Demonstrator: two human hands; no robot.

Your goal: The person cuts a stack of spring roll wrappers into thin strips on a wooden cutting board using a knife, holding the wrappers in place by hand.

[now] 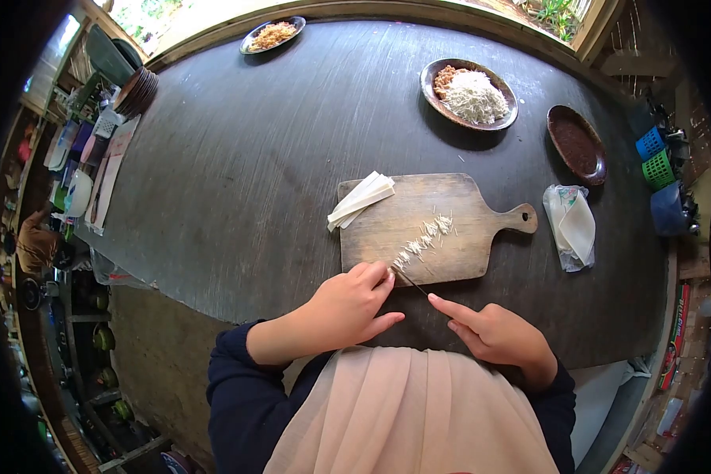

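Note:
A wooden cutting board (462, 197) with a handle lies on the dark table in front of me. My right hand (498, 336) grips a knife (411, 283), its index finger stretched along the blade's back; the handle is hidden in the palm. My left hand (351, 304) presses bent fingertips onto the board's near edge beside the knife tip, with the thumb held apart. Whatever lies under those fingertips is hidden. Fine white shreds (419, 241) trail diagonally across the board from the knife. Flat white strips (363, 200) are stacked at its far left corner.
Behind the board stands a plate (511, 117) with white shreds and brown pieces. Another plate of shreds (272, 35) sits at the far edge. To the right are an oval brown dish (577, 146) and a plastic packet (570, 229). Stacked brown plates (137, 92) stand far left.

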